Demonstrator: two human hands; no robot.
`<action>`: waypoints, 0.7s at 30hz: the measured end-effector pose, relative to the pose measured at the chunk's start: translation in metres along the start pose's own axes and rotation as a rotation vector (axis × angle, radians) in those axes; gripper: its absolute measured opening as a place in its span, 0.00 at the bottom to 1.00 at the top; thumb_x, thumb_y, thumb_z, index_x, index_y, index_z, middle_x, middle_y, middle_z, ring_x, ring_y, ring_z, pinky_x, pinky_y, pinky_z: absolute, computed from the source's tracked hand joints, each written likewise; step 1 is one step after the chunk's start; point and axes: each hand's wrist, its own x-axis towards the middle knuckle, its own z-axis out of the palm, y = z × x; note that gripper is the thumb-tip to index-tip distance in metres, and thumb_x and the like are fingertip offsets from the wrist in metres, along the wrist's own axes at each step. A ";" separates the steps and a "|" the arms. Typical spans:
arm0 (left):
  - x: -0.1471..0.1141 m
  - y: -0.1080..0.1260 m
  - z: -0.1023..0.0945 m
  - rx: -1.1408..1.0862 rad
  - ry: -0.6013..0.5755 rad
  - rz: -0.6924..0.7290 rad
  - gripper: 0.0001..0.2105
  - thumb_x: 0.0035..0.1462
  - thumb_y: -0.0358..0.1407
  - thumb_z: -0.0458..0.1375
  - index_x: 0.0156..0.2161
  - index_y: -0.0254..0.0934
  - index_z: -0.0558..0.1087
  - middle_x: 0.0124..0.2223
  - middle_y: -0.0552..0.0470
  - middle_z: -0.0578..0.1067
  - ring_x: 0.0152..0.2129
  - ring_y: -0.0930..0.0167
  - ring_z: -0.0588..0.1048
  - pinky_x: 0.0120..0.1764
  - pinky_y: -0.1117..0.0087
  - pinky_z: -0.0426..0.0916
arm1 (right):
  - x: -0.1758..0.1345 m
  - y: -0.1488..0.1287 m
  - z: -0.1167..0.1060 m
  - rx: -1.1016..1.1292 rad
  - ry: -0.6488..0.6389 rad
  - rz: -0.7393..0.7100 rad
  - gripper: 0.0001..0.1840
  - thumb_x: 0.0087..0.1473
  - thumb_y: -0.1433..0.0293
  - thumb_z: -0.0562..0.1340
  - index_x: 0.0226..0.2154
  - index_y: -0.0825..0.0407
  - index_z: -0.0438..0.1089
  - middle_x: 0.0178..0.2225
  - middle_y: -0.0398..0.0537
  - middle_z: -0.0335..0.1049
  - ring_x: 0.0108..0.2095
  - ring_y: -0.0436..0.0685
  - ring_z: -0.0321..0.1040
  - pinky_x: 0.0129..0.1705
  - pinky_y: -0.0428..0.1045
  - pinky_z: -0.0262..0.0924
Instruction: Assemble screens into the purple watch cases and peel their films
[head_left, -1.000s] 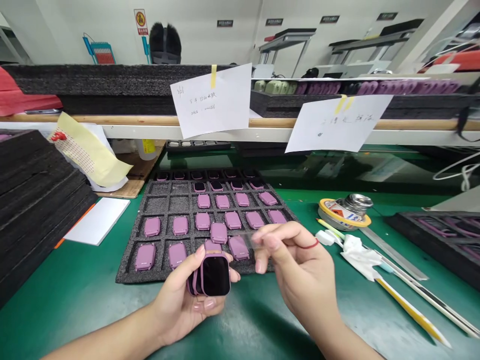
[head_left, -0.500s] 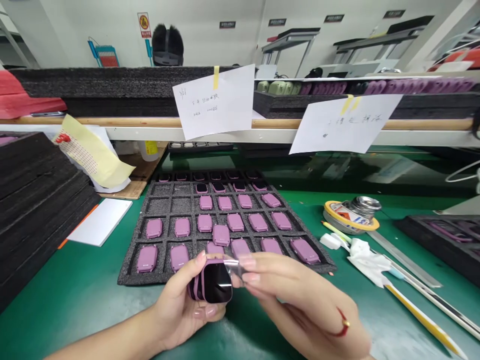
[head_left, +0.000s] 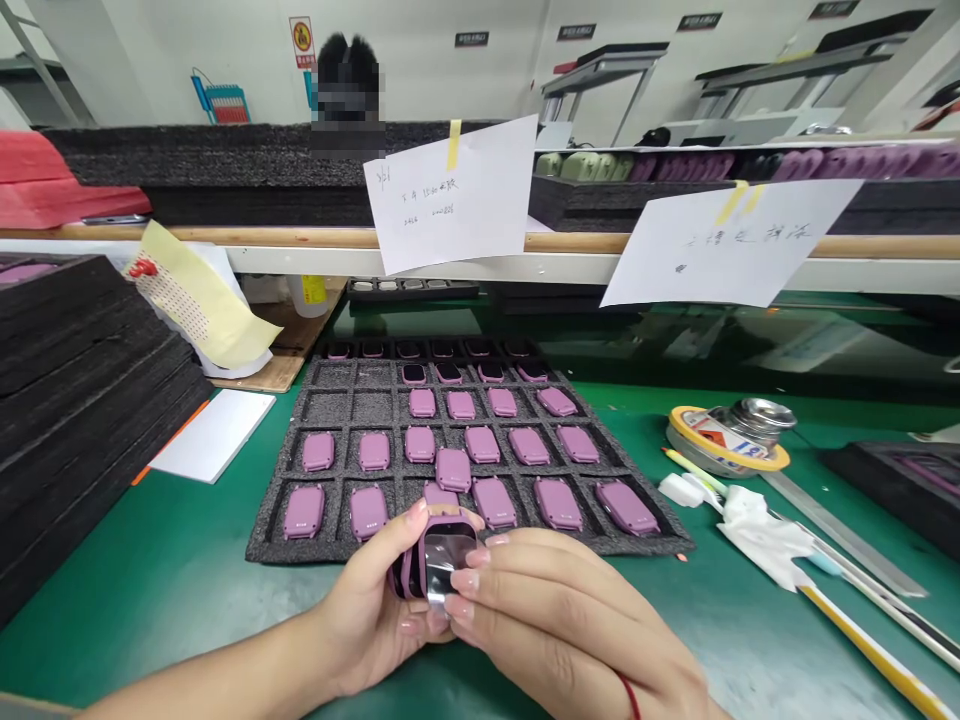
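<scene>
My left hand (head_left: 367, 620) is closed round a small stack of purple watch cases (head_left: 410, 570) with dark screens. On the front case's screen lies a piece of clear, shiny film (head_left: 441, 580). My right hand (head_left: 577, 620) has its fingertips on the film's right side, against the front case; its thumb is hidden. Just beyond both hands, a black foam tray (head_left: 259, 535) holds rows of purple cases, most of them back side up, with dark screens facing up in the far rows. One purple case (head_left: 454, 470) rests across a divider.
To the right are a yellow-rimmed tape roll (head_left: 724, 455) with a metal pot, a steel ruler (head_left: 844, 535), a white wipe (head_left: 765, 535) and brushes. Stacked black foam trays (head_left: 90, 400) stand left. A shelf edge (head_left: 315, 262) with taped papers crosses behind.
My right hand has moved left and down, bringing the film from the case's upper right corner across its screen. My left hand still grips the stack. The whole view has shifted slightly.
</scene>
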 end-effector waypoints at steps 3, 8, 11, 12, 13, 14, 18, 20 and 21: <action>-0.001 -0.001 0.003 0.012 -0.001 0.028 0.21 0.44 0.49 0.72 0.36 0.34 0.78 0.24 0.55 0.72 0.12 0.84 0.61 0.16 0.82 0.46 | 0.006 0.001 0.007 -0.082 0.100 -0.006 0.14 0.56 0.77 0.66 0.45 0.51 0.74 0.40 0.45 0.81 0.40 0.56 0.74 0.46 0.54 0.69; 0.000 -0.007 0.006 0.181 -0.035 0.166 0.21 0.47 0.52 0.70 0.32 0.35 0.74 0.17 0.62 0.63 0.10 0.83 0.52 0.15 0.80 0.45 | 0.008 0.001 0.020 -0.022 0.069 0.202 0.35 0.54 0.64 0.71 0.60 0.54 0.62 0.37 0.49 0.75 0.34 0.55 0.69 0.38 0.53 0.66; 0.001 -0.009 0.005 0.207 -0.030 0.183 0.22 0.45 0.52 0.71 0.31 0.35 0.73 0.18 0.63 0.63 0.11 0.85 0.48 0.15 0.81 0.43 | 0.008 0.000 0.022 0.121 0.053 0.307 0.33 0.53 0.67 0.71 0.59 0.50 0.62 0.35 0.44 0.72 0.34 0.53 0.68 0.41 0.50 0.66; 0.002 -0.009 0.004 0.196 -0.040 0.183 0.23 0.45 0.53 0.71 0.31 0.35 0.73 0.18 0.63 0.63 0.11 0.85 0.48 0.15 0.81 0.43 | 0.008 0.000 0.021 0.163 0.072 0.325 0.31 0.52 0.69 0.72 0.57 0.48 0.63 0.35 0.42 0.72 0.33 0.52 0.68 0.41 0.50 0.66; 0.002 -0.009 0.003 0.180 -0.046 0.178 0.23 0.45 0.53 0.71 0.31 0.34 0.73 0.18 0.62 0.64 0.11 0.85 0.48 0.15 0.81 0.43 | 0.009 0.000 0.020 0.198 0.095 0.340 0.31 0.51 0.70 0.72 0.55 0.48 0.64 0.35 0.41 0.72 0.34 0.52 0.68 0.42 0.49 0.66; 0.002 -0.009 0.002 0.158 -0.044 0.168 0.23 0.45 0.54 0.70 0.31 0.34 0.73 0.17 0.62 0.65 0.11 0.85 0.49 0.15 0.81 0.44 | 0.009 0.000 0.019 0.224 0.112 0.354 0.31 0.50 0.71 0.72 0.55 0.47 0.64 0.37 0.42 0.73 0.36 0.52 0.69 0.43 0.49 0.66; 0.000 -0.006 0.001 0.076 -0.001 0.125 0.21 0.43 0.50 0.73 0.31 0.35 0.74 0.17 0.61 0.66 0.11 0.85 0.51 0.17 0.82 0.45 | 0.010 0.003 0.015 0.249 0.104 0.326 0.31 0.51 0.74 0.70 0.56 0.47 0.63 0.50 0.48 0.73 0.49 0.57 0.68 0.52 0.51 0.65; -0.002 -0.005 0.003 0.084 -0.002 0.121 0.22 0.42 0.50 0.73 0.32 0.34 0.75 0.17 0.61 0.66 0.11 0.86 0.52 0.17 0.82 0.45 | 0.010 0.004 0.015 0.239 0.090 0.307 0.32 0.52 0.76 0.69 0.57 0.48 0.62 0.51 0.48 0.73 0.51 0.57 0.68 0.54 0.52 0.63; -0.003 -0.005 0.004 0.097 -0.006 0.121 0.22 0.42 0.51 0.73 0.32 0.33 0.76 0.18 0.60 0.66 0.11 0.86 0.52 0.18 0.82 0.45 | 0.009 0.004 0.016 0.230 0.083 0.298 0.32 0.52 0.76 0.68 0.58 0.48 0.61 0.51 0.49 0.72 0.51 0.57 0.68 0.55 0.52 0.63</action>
